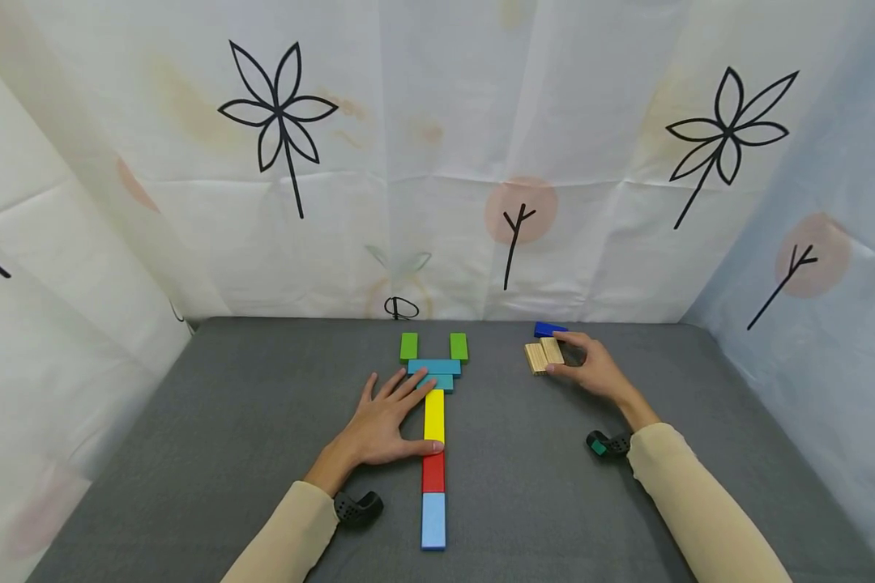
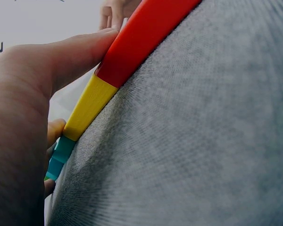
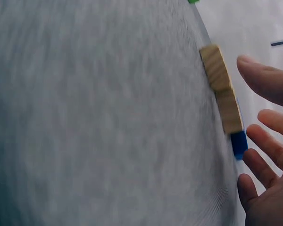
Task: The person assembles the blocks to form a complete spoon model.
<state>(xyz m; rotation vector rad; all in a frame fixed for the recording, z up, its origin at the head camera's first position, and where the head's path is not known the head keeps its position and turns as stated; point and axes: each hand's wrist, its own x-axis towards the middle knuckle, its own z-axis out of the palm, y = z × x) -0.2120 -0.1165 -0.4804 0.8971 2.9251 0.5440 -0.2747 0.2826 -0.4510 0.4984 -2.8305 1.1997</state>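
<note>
My left hand (image 1: 379, 427) is spread over a line of colored wooden blocks. Its thumb touches the line where the yellow block (image 1: 434, 413) meets the red block (image 1: 433, 474), and its fingertips reach the teal block (image 1: 445, 383) and the blue-teal block (image 1: 445, 367) above. At the back right, my right hand (image 1: 599, 372) reaches around two plain wood blocks (image 1: 535, 359) lying side by side. Its thumb and fingers are held apart beside these plain blocks (image 3: 216, 70) in the right wrist view. A dark blue block (image 1: 549, 329) lies just behind them.
Two green blocks (image 1: 408, 346) stand apart at the far end of the line, and a light blue block (image 1: 433, 522) forms its near end. The grey table (image 1: 262, 405) ends at a white printed cloth (image 1: 423, 162) behind and at the sides.
</note>
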